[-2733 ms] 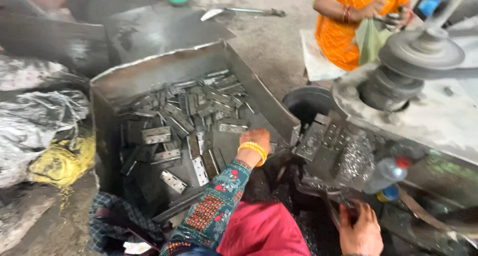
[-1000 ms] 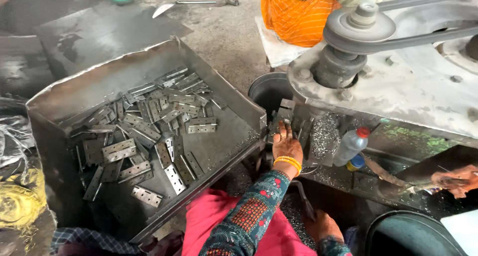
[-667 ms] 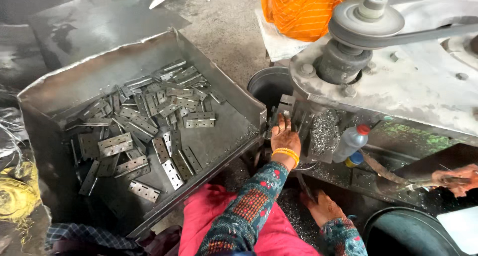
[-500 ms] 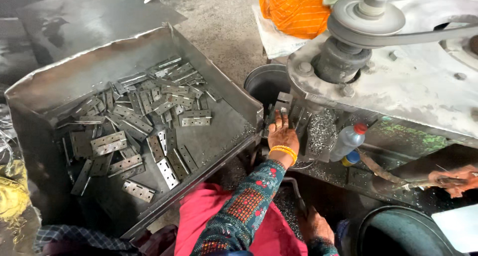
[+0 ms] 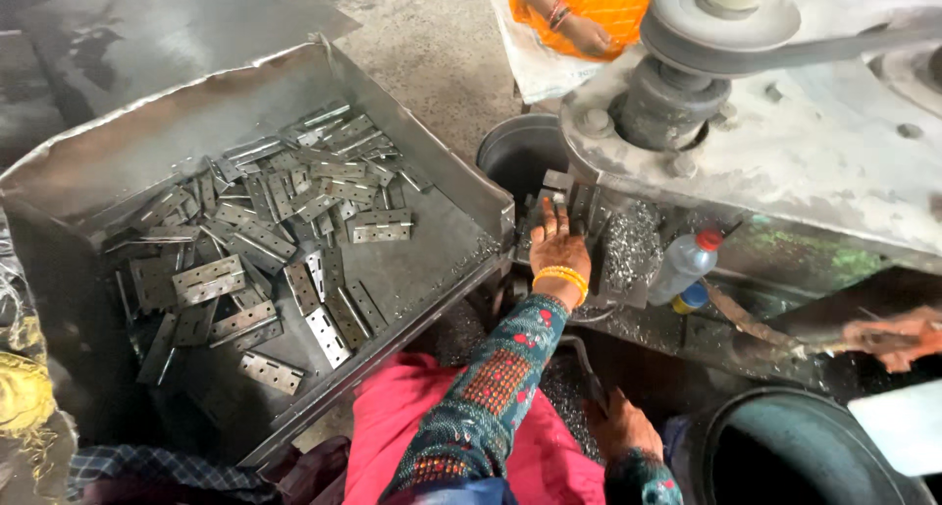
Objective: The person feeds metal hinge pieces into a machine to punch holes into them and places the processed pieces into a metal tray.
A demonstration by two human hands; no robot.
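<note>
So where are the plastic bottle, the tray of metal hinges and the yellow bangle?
plastic bottle (image 5: 684, 266), head view, on its clear body.
tray of metal hinges (image 5: 432, 161), head view, on its right wall.
yellow bangle (image 5: 561, 276), head view, on the band.

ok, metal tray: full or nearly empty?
Partly full. Tray has flat hinge plates scattered across its floor, with bare metal showing at the near-right part.

My left hand (image 5: 557, 248) sits wedged in a tight gap: the grey sheet-metal tray's wall (image 5: 461, 186) to its left, the heavy grey machine body (image 5: 785, 152) overhanging above, a clear plastic bottle with a red cap (image 5: 684, 265) just right. Behind it, the dark round bucket (image 5: 518, 152) blocks the way. Toward my lap it is open.
</note>
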